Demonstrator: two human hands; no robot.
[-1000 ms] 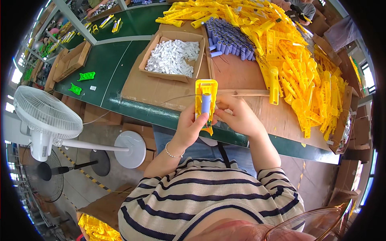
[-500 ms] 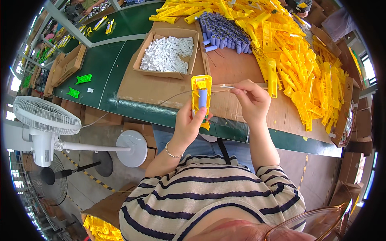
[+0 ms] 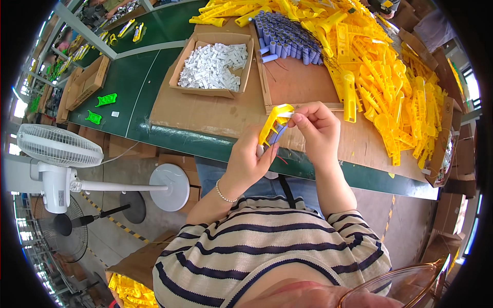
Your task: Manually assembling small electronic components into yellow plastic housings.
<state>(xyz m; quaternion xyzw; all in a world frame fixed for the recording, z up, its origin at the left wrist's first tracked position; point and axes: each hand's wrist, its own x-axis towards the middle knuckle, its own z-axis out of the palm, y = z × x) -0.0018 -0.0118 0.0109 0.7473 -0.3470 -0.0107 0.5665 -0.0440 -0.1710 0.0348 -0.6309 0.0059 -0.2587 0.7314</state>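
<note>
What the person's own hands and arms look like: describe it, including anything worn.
The left hand and right hand are ungloved. The left wears a bracelet of small pale beads; the right shows none. The short sleeves are cream with navy stripes.

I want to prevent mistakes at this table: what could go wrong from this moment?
The small white piece pinched in the right hand might slip. The left hand holds the yellow casing tilted, so the purple cylinder in it could shift. The thin red wire sticking out below might snag.
</note>
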